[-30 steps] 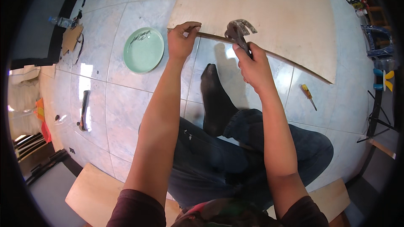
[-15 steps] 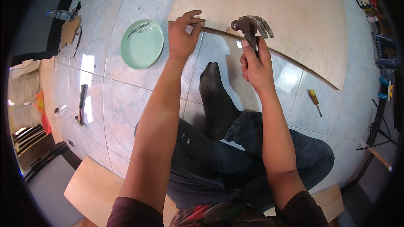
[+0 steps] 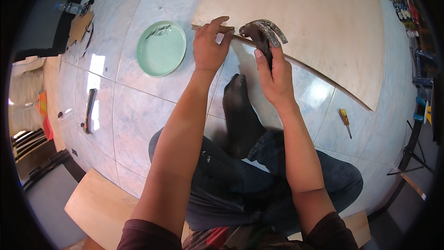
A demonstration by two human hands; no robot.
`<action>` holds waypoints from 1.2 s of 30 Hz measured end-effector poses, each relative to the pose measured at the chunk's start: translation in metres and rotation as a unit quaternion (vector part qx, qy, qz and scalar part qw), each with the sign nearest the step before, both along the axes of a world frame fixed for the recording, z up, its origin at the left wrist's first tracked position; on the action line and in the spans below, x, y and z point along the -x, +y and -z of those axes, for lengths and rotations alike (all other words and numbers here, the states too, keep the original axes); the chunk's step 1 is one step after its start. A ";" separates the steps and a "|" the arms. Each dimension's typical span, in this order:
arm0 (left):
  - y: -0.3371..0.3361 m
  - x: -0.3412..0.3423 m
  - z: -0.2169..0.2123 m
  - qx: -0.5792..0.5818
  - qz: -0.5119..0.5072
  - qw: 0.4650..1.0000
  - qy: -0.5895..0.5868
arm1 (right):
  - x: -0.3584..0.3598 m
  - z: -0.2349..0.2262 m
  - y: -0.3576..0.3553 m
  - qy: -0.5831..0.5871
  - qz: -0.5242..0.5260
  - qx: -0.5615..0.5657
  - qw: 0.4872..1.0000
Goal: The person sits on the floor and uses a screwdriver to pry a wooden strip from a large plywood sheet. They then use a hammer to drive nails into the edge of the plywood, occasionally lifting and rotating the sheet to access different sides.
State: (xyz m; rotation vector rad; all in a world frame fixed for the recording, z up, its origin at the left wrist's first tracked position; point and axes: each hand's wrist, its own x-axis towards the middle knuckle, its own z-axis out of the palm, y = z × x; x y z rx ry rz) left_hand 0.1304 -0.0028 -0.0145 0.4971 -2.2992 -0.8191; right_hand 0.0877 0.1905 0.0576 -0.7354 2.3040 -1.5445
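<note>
A claw hammer (image 3: 262, 37) is gripped in my right hand (image 3: 278, 79), with the thumb along its dark handle. Its striking face points left, close to the fingertips of my left hand (image 3: 209, 48). That hand rests at the near edge of a pale wooden board (image 3: 296, 16). Its thumb and forefinger come together in a pinch by the edge; whatever sits between them is too small to make out. Left of it, a mint-green round plate (image 3: 160, 60) on the floor holds several thin dark nails (image 3: 158, 32).
A yellow-handled screwdriver (image 3: 345, 121) lies on the tiled floor at right. Further left lies a dark bar-like tool (image 3: 89, 111). My foot in a black sock (image 3: 240, 115) is below the board's edge. A plastic bottle (image 3: 69, 8) and cardboard (image 3: 81, 28) lie at far left.
The hammer has swung left and its head has tilted, bringing the face nearer my left fingertips. My left hand keeps its pinch at the board's edge. The whole view has shifted slightly.
</note>
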 end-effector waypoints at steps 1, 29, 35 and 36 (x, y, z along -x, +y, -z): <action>0.001 0.000 0.000 -0.004 -0.002 1.000 -0.003 | -0.001 0.001 -0.001 0.012 0.000 -0.001 1.000; 0.000 0.000 -0.001 0.004 -0.009 1.000 0.000 | 0.000 0.010 0.001 0.036 0.019 -0.014 0.999; 0.003 0.002 -0.002 -0.012 -0.025 1.000 0.006 | -0.005 0.005 -0.013 0.075 0.006 0.012 0.997; 0.002 0.002 0.000 -0.006 -0.026 1.000 0.005 | -0.005 0.002 -0.015 0.088 0.000 0.009 0.996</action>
